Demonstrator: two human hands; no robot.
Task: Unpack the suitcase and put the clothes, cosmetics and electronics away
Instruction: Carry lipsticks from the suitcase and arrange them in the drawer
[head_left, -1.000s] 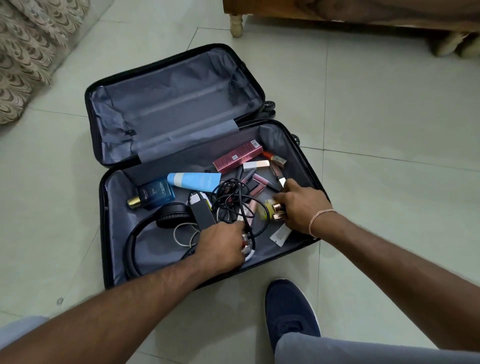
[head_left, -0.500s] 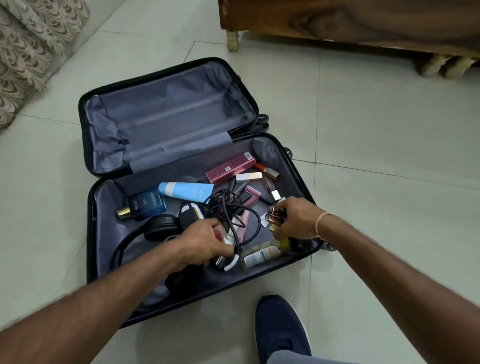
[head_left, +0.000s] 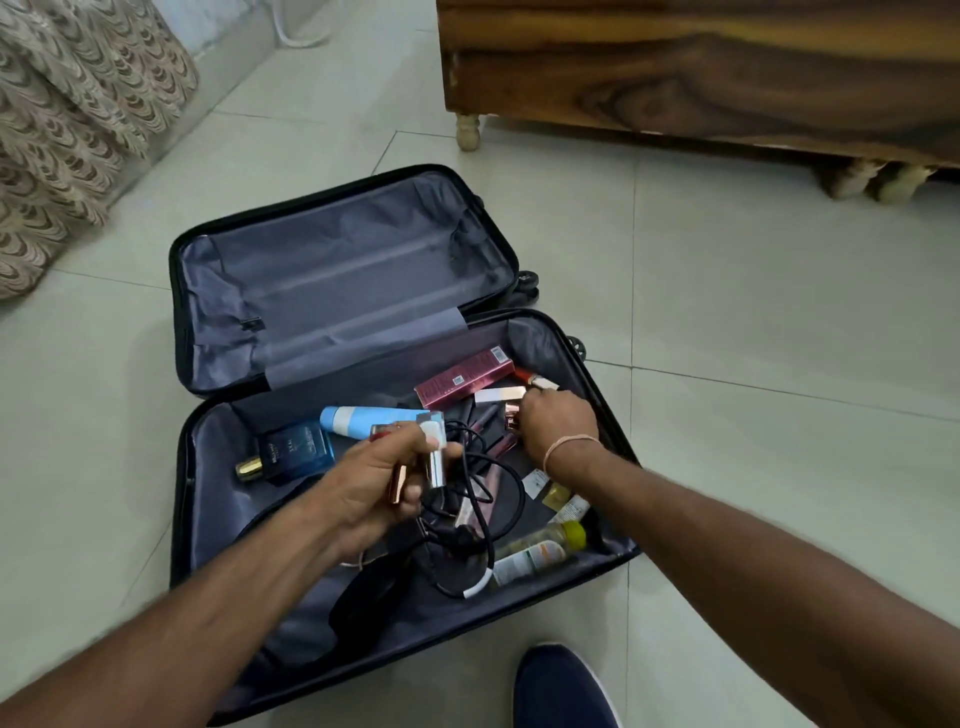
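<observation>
Step in hand: gathering the small cosmetics out of the suitcase (head_left: 597, 374), judged from how both hands are placed.
Suitcase: lies open on the floor (head_left: 753, 364); the lid half at 12 o'clock holds nothing visible, the near half holds all remaining items.
Left hand (head_left: 379, 483): raised above the near half, grip closed around several slim tubes (head_left: 435, 447), one white and silver, others rose-gold and red.
Right hand (head_left: 558, 423): down at 2 o'clock in the near half, fingers curled on a small rose-gold item (head_left: 511, 415); whether it is fully pinched cannot be told.
Loose cosmetics: maroon box (head_left: 462, 383) at 1 o'clock, blue tube (head_left: 363, 420) and blue perfume bottle (head_left: 296, 451) at 10 o'clock, yellow-capped bottle (head_left: 540, 551) at 4 o'clock.
Electronics: black cables (head_left: 483, 499) tangled at centre, directly below the left hand; black headphones (head_left: 363, 597) at 7 o'clock.
Clothes: none visible in either half.
Method: collect only the lipsticks and similar slim tubes first; lift each one straight up, clear of the cable loops.
Caution: the left grip looks nearly full, so another tube may slip out.
Advice: empty the left hand before taking the boxes and bottles.
</observation>
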